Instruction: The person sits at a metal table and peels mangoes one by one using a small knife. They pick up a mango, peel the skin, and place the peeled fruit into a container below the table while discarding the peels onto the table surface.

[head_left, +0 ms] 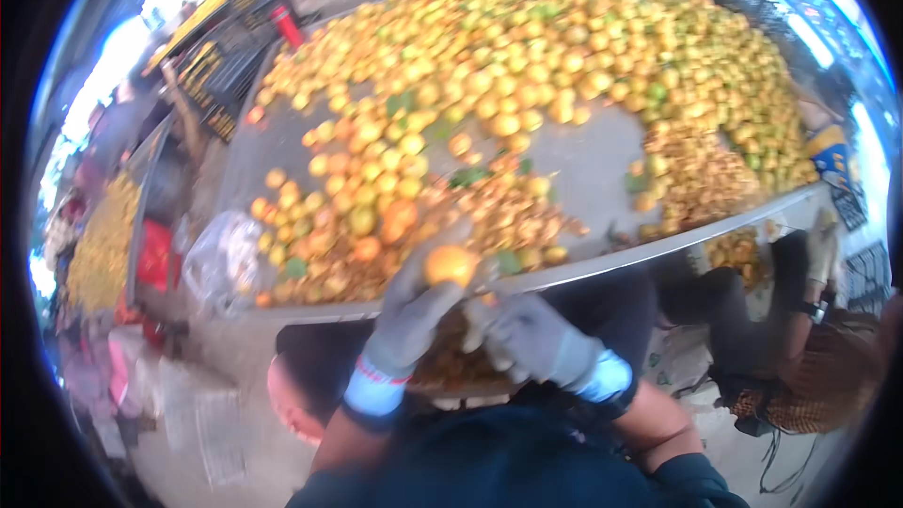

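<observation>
My left hand (406, 315), in a grey glove, grips an orange citrus fruit (451, 265) at the near edge of a metal table. Close beside it, my right hand (544, 339), gloved the same way, is closed. Blur hides what its fingers hold, if anything; a small orange bit (487, 299) shows by its fingertips. Just beyond both hands lies a heap of brownish-orange scraps (499, 210), looking like peel. Whole yellow-orange fruits (376, 169) lie loose to its left.
The metal table (602, 155) carries a large fruit pile (527, 47) across its far side. A clear plastic bag (228, 259) hangs at its left corner. Another person's gloved hand (823, 245) is at the right. Crates (212, 85) stand at far left.
</observation>
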The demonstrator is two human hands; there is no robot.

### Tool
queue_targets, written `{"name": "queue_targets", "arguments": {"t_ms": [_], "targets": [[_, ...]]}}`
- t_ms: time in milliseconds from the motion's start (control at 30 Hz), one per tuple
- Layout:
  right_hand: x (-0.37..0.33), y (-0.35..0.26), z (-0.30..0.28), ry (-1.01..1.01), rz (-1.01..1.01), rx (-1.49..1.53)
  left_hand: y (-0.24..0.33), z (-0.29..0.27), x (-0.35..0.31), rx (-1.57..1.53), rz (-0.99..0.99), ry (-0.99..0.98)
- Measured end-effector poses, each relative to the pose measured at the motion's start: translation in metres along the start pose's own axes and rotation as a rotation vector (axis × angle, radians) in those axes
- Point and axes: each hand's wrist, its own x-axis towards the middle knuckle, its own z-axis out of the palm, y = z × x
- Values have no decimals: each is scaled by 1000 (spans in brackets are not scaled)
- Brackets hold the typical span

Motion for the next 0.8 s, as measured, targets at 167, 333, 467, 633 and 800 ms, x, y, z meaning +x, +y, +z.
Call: {"name": "queue_targets", "arguments": {"t_ms": [167, 333, 467, 633, 800], "targets": [[39, 33, 4, 406, -378, -760, -20, 25, 6, -466, -153, 304], [25, 8, -5, 286, -257, -611, -5, 11, 14, 212, -15, 278], [25, 4, 5, 268, -109, -506, -2, 13, 14, 133, -34, 283], [39, 35, 12, 358, -294, -666, -20, 31, 22, -445, -151, 596], [33, 5, 13, 268, -42, -496, -1, 22, 10, -8, -57, 297]]}}
